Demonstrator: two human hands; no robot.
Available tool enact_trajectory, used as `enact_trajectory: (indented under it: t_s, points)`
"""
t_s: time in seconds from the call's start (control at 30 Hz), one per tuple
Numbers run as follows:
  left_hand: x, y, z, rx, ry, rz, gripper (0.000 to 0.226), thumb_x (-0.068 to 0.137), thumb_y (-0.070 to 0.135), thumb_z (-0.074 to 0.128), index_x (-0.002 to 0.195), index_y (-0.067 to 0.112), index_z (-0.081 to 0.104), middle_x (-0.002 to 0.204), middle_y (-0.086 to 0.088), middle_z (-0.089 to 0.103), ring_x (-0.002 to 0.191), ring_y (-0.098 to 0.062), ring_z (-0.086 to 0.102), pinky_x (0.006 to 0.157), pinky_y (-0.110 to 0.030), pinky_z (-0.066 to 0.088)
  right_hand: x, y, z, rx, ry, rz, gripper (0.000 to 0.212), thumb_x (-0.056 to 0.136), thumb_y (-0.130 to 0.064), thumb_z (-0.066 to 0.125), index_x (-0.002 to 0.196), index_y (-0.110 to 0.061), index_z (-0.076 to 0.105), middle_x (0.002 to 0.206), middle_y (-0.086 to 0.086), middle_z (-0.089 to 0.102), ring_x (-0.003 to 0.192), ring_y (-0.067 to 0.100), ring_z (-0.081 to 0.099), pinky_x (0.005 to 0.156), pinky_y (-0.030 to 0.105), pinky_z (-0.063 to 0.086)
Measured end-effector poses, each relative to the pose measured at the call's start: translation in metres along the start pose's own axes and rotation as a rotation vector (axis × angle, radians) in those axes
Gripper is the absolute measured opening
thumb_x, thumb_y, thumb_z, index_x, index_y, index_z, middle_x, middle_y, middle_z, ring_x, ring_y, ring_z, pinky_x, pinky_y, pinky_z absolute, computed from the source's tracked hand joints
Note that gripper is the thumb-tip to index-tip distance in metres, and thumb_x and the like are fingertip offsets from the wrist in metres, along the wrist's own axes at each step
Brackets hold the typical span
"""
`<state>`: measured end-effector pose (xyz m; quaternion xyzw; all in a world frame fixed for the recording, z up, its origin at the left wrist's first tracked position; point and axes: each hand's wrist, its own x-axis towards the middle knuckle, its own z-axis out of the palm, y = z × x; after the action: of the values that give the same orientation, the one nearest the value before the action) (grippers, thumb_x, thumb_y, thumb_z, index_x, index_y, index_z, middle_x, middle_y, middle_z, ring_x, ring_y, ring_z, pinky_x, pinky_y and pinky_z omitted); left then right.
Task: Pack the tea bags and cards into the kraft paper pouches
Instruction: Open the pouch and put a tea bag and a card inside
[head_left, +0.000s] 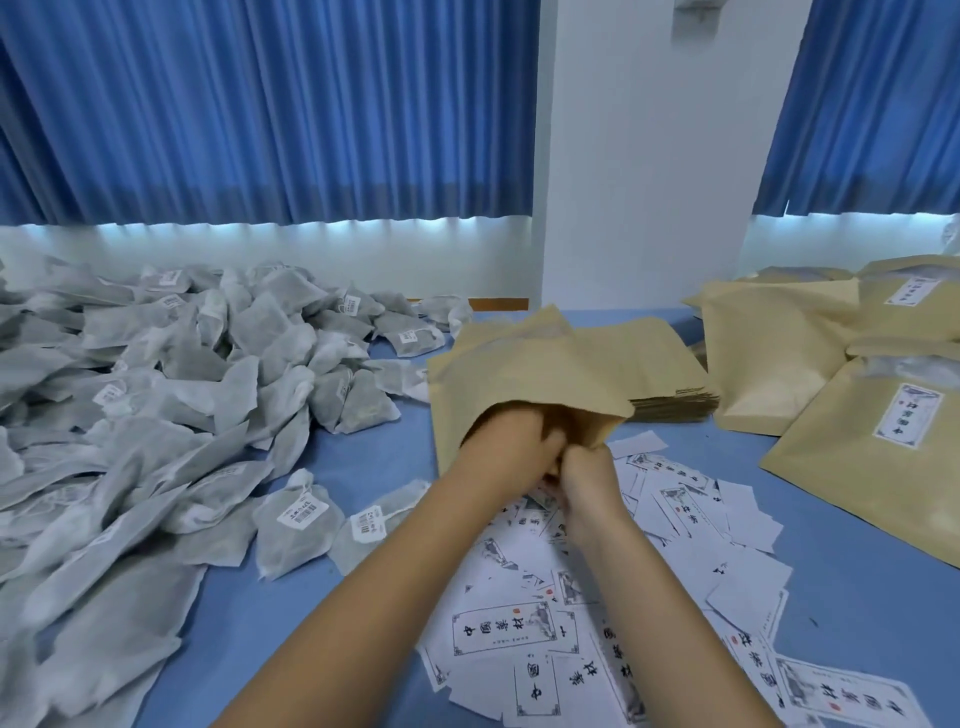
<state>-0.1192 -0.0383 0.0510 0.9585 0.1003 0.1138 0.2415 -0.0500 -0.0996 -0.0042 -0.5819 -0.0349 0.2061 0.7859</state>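
The person is opening a brown paper pouch (519, 364) that is lying in the middle of the blue counter (363, 452), with its mouth facing them. The left hand (511, 447) is sitting in the mouth, with the top flap resting over its knuckles. Its fingers are curling, but I cannot tell if they are holding anything. The right hand (589, 480) is curling tight just below the mouth and seems to be pinching the bottom flap of the pouch. To do this step well, the two hands should be pulling the flaps apart gently, so the paper is not tearing, and making the hole wide all the way down (a flat pouch likes to stick shut). The tea bags (171, 395) are lying in a big heap on the left, and the cards (514, 631) are lying spread out under the arms, so both are near for grabbing. The filled pouches (852, 467) are lying on the right, and the stack of empty pouches (670, 402) is sitting right behind the open one.
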Motion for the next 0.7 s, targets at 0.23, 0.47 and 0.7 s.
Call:
enact_trajectory:
  t_s: [0.23, 0.47, 0.7]
  points:
    - [-0.064, -0.068, 0.014, 0.123, 0.626, -0.17, 0.032, 0.086, 0.036, 0.047, 0.103, 0.014, 0.064, 0.112, -0.007, 0.059, 0.109, -0.029, 0.052, 0.088, -0.035, 0.039, 0.005, -0.011, -0.015, 0.144, 0.079, 0.03, 0.017, 0.097, 0.004, 0.036, 0.097, 0.002, 0.053, 0.069, 0.013, 0.055, 0.051, 0.015, 0.051, 0.038, 0.017, 0.039]
    - [-0.071, -0.116, 0.015, 0.329, -0.041, -0.836, 0.088, 0.069, 0.085, 0.043, 0.14, 0.033, 0.033, 0.154, -0.018, 0.002, 0.138, -0.048, 0.0, 0.105, -0.063, 0.014, -0.001, -0.011, -0.016, 0.182, 0.067, 0.054, 0.019, 0.099, -0.001, 0.039, 0.088, -0.003, 0.054, 0.07, 0.009, 0.053, 0.056, 0.014, 0.048, 0.042, 0.017, 0.039]
    - [-0.071, -0.124, 0.021, 0.399, 0.293, -0.542, 0.078, 0.072, 0.066, 0.062, 0.136, 0.031, 0.033, 0.147, -0.015, 0.015, 0.121, -0.033, 0.034, 0.096, -0.039, 0.032, 0.006, -0.012, -0.02, 0.2, 0.077, 0.074, 0.021, 0.098, -0.001, 0.039, 0.083, -0.006, 0.052, 0.071, 0.009, 0.054, 0.056, 0.014, 0.049, 0.042, 0.019, 0.039]
